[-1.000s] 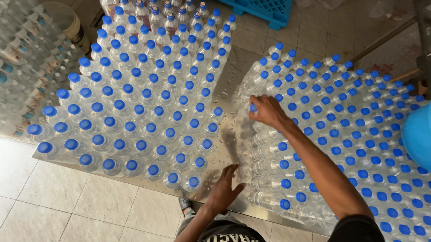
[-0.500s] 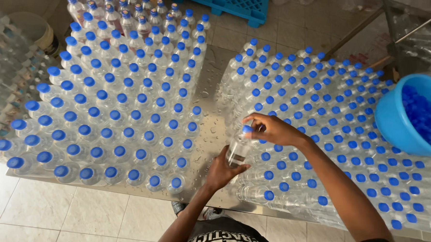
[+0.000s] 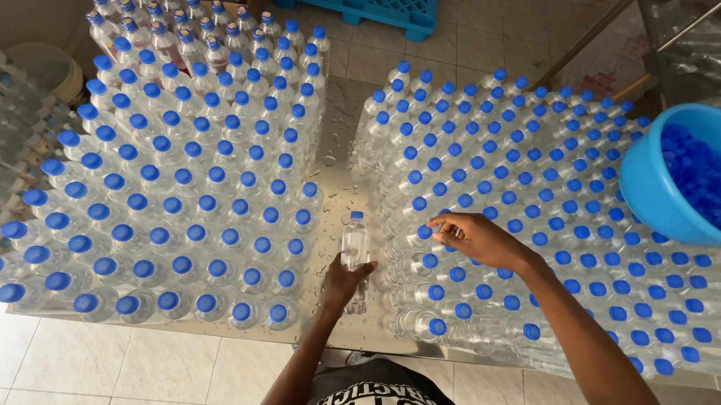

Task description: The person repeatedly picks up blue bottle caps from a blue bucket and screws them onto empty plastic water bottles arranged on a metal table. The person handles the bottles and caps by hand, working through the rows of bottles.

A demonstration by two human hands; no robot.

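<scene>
Bottle (image 3: 355, 244) upright in closed left hand (image 3: 346, 281); right hand (image 3: 479, 238) just beside, fingers curled on capped bottles (image 3: 537, 234).

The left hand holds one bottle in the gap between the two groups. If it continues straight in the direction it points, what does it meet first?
The left hand points up the wet gap. Beyond its bottle the metal table looks free as far as visible; depth is uncertain.
</scene>
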